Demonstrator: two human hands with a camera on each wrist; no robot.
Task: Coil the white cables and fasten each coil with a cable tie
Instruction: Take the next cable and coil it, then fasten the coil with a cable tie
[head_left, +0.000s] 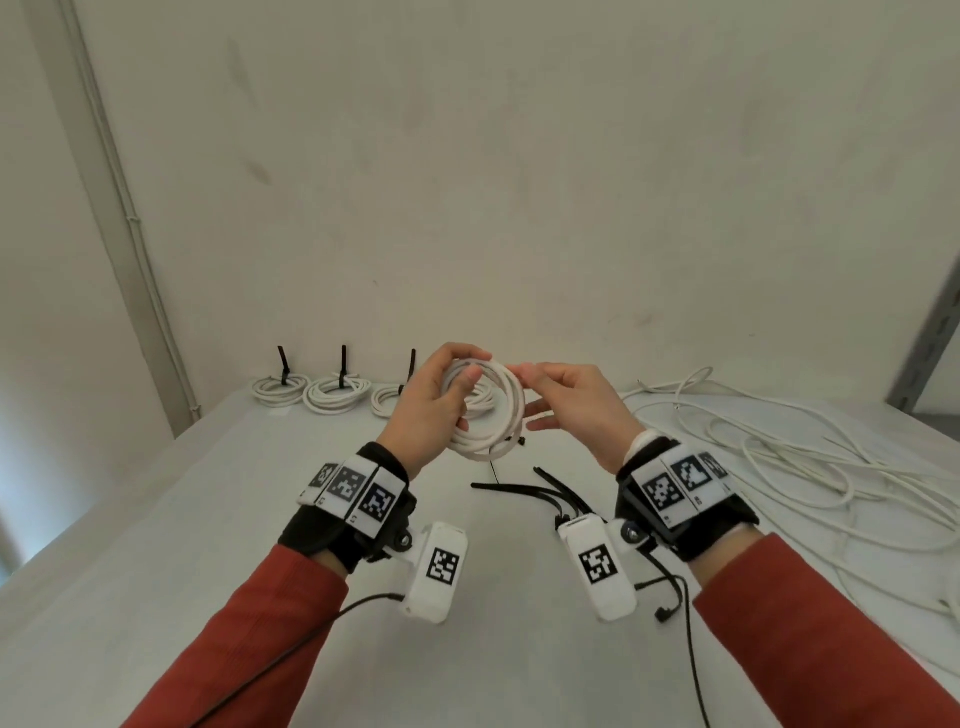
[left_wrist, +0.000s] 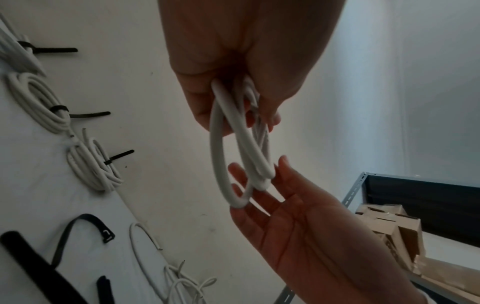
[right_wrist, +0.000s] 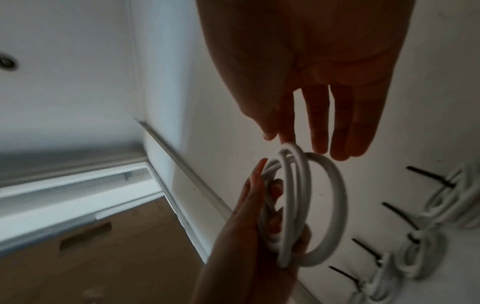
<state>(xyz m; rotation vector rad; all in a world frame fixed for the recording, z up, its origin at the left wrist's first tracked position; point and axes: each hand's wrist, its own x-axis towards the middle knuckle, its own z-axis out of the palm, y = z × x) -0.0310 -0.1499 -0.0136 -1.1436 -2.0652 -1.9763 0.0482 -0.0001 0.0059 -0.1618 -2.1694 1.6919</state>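
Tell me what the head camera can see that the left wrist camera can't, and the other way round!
Only the head view shows the red sleeves, the wrist bands with black-and-white markers and the big loose tangle of white cable on the table's right side. Only the left wrist view shows the metal shelf with cardboard boxes. Both show the left hand gripping the cable coil, the right hand touching its far side with its fingers out, the tied coils by the wall and loose black cable ties.
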